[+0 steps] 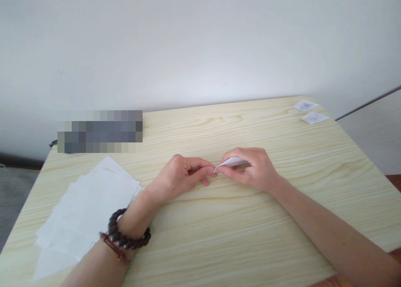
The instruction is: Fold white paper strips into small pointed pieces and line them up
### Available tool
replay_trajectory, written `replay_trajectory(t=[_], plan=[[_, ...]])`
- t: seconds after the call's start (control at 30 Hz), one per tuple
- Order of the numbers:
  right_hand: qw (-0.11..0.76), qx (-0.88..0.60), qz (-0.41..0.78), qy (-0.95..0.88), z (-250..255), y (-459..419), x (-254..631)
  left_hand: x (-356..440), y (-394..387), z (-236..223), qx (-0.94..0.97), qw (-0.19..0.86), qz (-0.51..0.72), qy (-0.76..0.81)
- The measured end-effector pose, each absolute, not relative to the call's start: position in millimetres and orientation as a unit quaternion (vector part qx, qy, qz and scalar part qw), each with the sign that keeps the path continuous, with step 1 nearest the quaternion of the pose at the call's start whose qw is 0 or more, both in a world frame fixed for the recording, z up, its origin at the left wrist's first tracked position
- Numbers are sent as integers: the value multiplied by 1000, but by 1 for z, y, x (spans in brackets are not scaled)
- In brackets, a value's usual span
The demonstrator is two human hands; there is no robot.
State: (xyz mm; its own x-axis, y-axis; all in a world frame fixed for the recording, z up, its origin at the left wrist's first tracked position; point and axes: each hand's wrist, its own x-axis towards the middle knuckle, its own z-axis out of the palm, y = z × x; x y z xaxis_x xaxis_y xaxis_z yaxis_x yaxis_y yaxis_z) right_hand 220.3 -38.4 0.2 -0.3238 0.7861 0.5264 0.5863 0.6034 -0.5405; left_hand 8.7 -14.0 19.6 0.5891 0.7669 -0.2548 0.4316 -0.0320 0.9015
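A small folded piece of white paper (233, 161) is held just above the middle of the table. My right hand (252, 168) grips it, thumb below and fingers along its upper edge. My left hand (186, 176) pinches the paper's narrow left tip between thumb and index finger. The fingertips of both hands almost meet at that tip. Part of the paper is hidden behind my right fingers. Dark beads circle my left wrist.
Several loose white sheets (84, 207) lie fanned out on the left of the wooden table (203, 245). Two folded white diamond-shaped papers, the farther one (305, 105) and the nearer one (314, 118), lie at the far right corner. A pixelated dark object (103, 131) sits at the back left, before a white wall.
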Motion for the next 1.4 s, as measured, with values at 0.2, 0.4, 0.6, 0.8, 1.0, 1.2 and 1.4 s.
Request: replay_trajectory(t=[0.2,0.4,0.6,0.8,1.0,1.2,1.4], plan=[[392,-439,128,-798,-2,-39,219,9,-16,15,727,513,177,421],[390,-457,152,-785,-1,-38,219,9,-19,11,777,437,215,399],[391,-470,169,-773,3,-38,219,12,-20,17,759,451,204,423],[382,-471,193,-772,3,-38,220,13,-20,17,740,460,206,446],[382,-489,259,-740,7,-37,223,13,-19,15,701,492,222,466],[390,-518,297,-701,6,-35,224,12,-18,16,666,538,232,463],[434,-487,428,-626,2,-33,226,13,-17,20,628,536,263,499]])
